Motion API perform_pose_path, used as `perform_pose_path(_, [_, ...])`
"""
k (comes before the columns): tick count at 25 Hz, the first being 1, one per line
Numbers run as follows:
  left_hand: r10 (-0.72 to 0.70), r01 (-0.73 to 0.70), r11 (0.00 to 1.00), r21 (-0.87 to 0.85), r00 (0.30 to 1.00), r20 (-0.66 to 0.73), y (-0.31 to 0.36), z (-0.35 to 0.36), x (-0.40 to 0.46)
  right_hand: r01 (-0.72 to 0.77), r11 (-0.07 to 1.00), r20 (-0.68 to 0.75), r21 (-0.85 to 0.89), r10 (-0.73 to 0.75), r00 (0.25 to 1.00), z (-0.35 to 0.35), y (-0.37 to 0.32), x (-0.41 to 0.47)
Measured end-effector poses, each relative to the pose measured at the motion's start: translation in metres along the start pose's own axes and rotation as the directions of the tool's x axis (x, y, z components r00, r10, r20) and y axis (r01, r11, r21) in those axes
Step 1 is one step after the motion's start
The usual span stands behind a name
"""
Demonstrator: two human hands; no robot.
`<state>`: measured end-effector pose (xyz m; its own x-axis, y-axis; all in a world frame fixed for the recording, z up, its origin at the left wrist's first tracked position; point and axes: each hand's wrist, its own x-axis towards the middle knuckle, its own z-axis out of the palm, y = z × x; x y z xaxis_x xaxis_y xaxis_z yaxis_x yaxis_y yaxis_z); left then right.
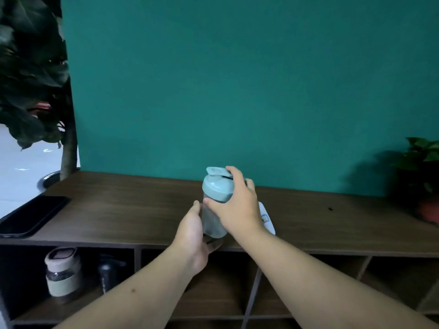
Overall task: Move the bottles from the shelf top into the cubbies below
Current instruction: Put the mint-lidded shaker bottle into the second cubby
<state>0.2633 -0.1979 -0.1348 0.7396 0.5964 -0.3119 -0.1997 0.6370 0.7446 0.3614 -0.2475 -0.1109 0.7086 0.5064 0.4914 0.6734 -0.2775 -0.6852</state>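
**Both hands gripping the pale-lidded shaker bottle at the shelf's front edge**

A teal wall (237, 91) is filling most of the view, with a large dark-leaved plant (31, 74) standing at the far left and a smaller potted plant (425, 176) sitting on the right end of the shelf. The brown wooden shelf top (118, 210) is running across the middle of the picture, and open cubbies (308, 288) are showing beneath it.

A black phone (33, 216) is lying flat on the left end of the shelf top. In the leftmost cubby a jar-like bottle with a beige lid and band (63, 274) is standing upright, and a dark bottle (108, 271) is standing just beside it to the right, deep in shadow.

The shaker bottle (215, 200), with its clear body and pale green flip lid, is being held upright over the front edge of the shelf top, above the second cubby; whether its base is touching the wood cannot be told. The left hand (192, 236) is wrapping around the lower body and cupping the base. The right hand (237, 205) is closing around the lid and upper body from the right side, thumb across the front. A white card-like object (267, 218) is lying on the shelf behind the right wrist, mostly hidden.
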Motion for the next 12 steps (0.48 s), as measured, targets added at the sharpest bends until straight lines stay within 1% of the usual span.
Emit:
perform_pose_path(3, [0.065,-0.065,0.996,-0.056,0.998,-0.004,-0.015,-0.013,-0.035,0.028,1.000,0.011,-0.012,-0.028,1.000,-0.016,-0.018,-0.039])
perform_pose_path(5, [0.071,-0.073,0.997,-0.031,0.996,-0.059,-0.032,-0.021,-0.056,0.023,1.000,0.022,-0.011,-0.023,0.999,-0.023,-0.017,-0.071])
perform_pose_path(8, [-0.016,0.015,1.000,-0.011,0.988,-0.154,-0.072,-0.040,-0.068,-0.002,1.000,0.063,0.031,0.000,0.998,-0.014,0.012,-0.128])
perform_pose_path(12, [-0.188,0.181,0.982,-0.049,0.962,-0.196,-0.136,-0.074,-0.043,-0.101,0.995,0.139,-0.003,0.101,0.985,0.021,0.076,-0.175])
